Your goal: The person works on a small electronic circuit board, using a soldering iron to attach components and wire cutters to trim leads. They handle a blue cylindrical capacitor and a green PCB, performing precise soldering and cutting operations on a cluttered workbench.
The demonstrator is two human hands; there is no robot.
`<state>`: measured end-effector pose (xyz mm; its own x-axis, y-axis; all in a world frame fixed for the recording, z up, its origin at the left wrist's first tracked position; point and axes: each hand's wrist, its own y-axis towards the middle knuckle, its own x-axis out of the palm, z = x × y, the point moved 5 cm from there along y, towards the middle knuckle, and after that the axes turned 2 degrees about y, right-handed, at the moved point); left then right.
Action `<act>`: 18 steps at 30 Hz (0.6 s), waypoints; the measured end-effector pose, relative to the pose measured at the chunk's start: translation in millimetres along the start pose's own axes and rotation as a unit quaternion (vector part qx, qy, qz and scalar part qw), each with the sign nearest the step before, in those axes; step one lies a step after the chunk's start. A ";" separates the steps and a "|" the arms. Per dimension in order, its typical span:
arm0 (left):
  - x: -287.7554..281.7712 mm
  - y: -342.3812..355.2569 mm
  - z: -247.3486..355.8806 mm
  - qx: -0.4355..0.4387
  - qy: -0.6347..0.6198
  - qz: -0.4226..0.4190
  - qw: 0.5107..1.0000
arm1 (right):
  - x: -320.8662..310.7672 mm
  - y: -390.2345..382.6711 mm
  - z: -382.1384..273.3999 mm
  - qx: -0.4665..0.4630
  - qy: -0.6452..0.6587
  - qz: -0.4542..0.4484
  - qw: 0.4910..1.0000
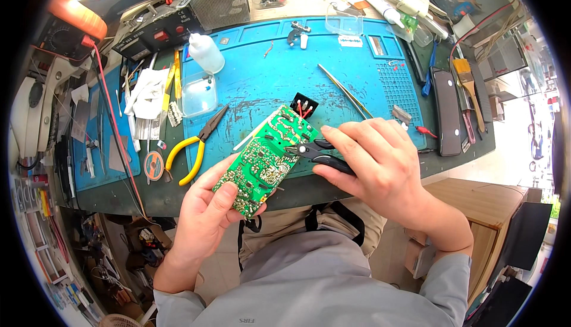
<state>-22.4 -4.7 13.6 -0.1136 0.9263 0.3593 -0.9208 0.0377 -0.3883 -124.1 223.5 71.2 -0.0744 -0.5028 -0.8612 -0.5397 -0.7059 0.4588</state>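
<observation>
My left hand grips the lower end of a green circuit board, thumb on its soldered face. The board tilts up to the right, over the mat's front edge. A black socket with red wires sits at its far end. In my right hand is a pair of black-handled side cutters. Their small jaws lie at the board's right edge, over the solder joints; I cannot tell whether they touch a lead. To the left lie needle-nose pliers with yellow handles.
A blue silicone mat covers the bench, with tweezers beyond my right hand. A white squeeze bottle stands by a clear plastic tray at left. A solder wire spool lies near the pliers, and a dark case at right.
</observation>
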 end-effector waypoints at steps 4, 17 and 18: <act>0.2 0.1 0.3 -0.001 0.001 0.001 1.000 | 0.1 -0.2 0.0 0.000 0.002 0.002 1.000; 0.0 -0.3 0.1 -0.002 0.002 0.002 1.000 | 1.8 0.8 -0.3 0.001 -0.012 -0.004 1.000; -0.2 -0.4 0.0 -0.002 0.002 0.003 1.000 | 2.3 0.8 -0.2 0.002 -0.014 -0.007 1.000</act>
<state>-22.1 -4.8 13.7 -0.1169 0.9281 0.3536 -0.9188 0.0341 -0.3933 -124.5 221.7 69.7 -0.0910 -0.4783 -0.8735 -0.5447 -0.7104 0.4457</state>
